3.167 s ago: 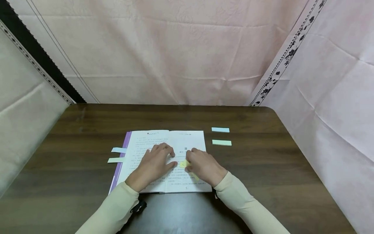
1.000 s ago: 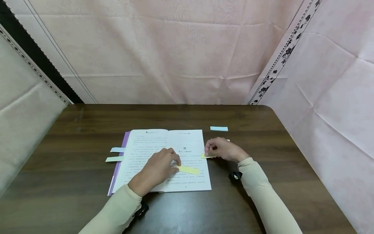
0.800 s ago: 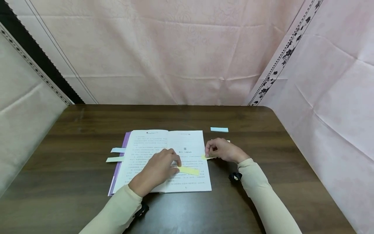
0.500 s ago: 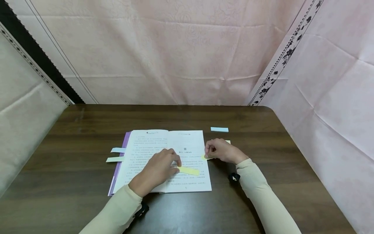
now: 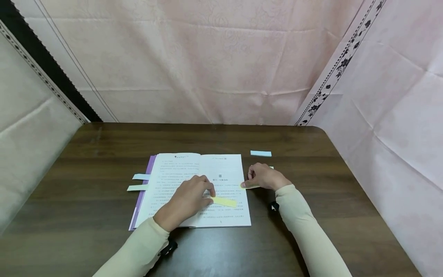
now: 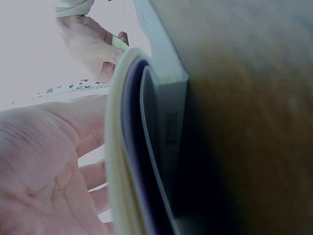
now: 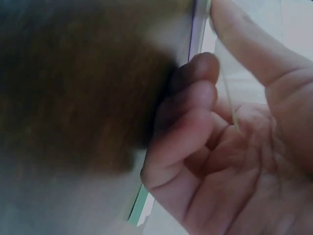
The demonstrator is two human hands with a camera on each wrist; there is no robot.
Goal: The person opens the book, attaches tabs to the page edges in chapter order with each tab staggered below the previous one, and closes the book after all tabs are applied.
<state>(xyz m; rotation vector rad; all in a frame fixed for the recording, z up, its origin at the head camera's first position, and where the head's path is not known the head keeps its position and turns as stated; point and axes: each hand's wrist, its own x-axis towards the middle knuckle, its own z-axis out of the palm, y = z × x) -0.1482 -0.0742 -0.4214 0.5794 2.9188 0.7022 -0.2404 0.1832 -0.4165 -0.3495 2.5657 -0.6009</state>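
An open book (image 5: 221,165) with printed pages and a purple cover lies on the table. Over its middle, my left hand (image 5: 187,198) pinches the left end of a yellow sticky note strip (image 5: 225,202) between thumb and forefinger, low over the right page. At the page's right edge my right hand (image 5: 264,177) presses a second yellow strip (image 5: 254,187) with its straight thumb (image 7: 239,34). The other right fingers (image 7: 186,132) are curled, apart from the thumb. In the left wrist view, the left fingertips are hidden behind the book.
Blue (image 5: 141,177) and green (image 5: 137,187) tabs stick out from the book's left edge. A blue strip (image 5: 261,153) lies at the back right. Behind my right hand, a green strip (image 7: 139,205) is mostly covered. Pale cloth (image 5: 207,77) hangs behind the table (image 5: 328,215).
My right hand has carried a yellow strip from mid-page to the page's right edge. Its forefinger has since lifted off while the thumb stays down. My left hand has shifted slightly right.
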